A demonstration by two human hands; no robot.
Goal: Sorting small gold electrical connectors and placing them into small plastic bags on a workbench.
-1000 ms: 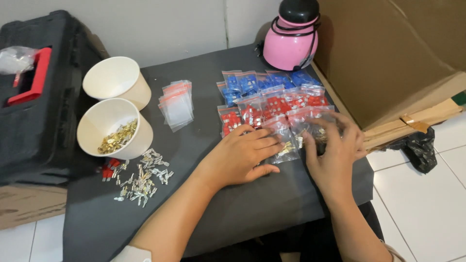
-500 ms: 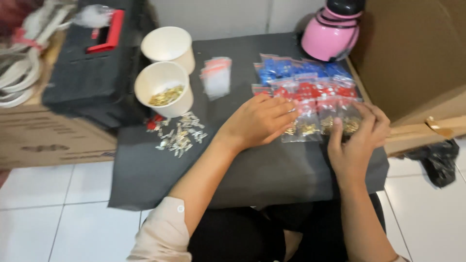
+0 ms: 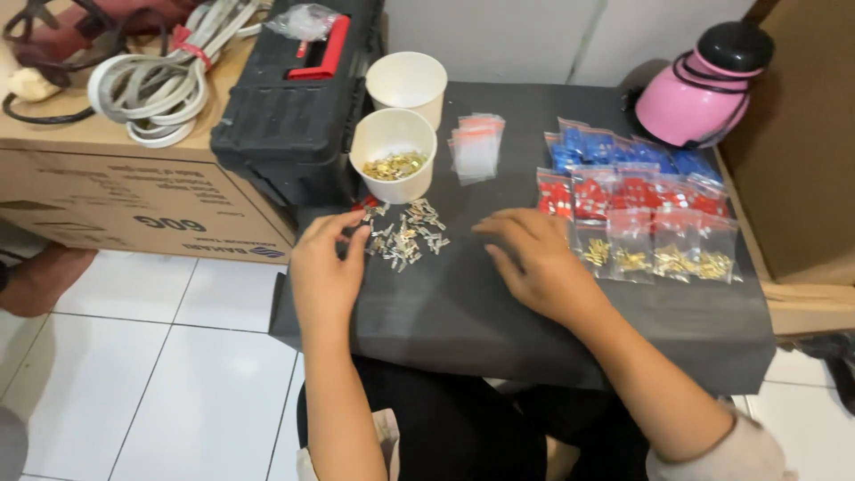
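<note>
— What are the hands doing?
— My left hand (image 3: 322,272) has its fingertips curled at the edge of the loose pile of small metal terminals (image 3: 405,235) on the dark tabletop (image 3: 463,312); whether it pinches one I cannot tell. My right hand (image 3: 539,263) lies open, palm down, just beside the rows of small plastic bags (image 3: 641,214).
— And near the pile?
— A white paper cup (image 3: 393,153) holding brass pieces stands just behind it
</note>
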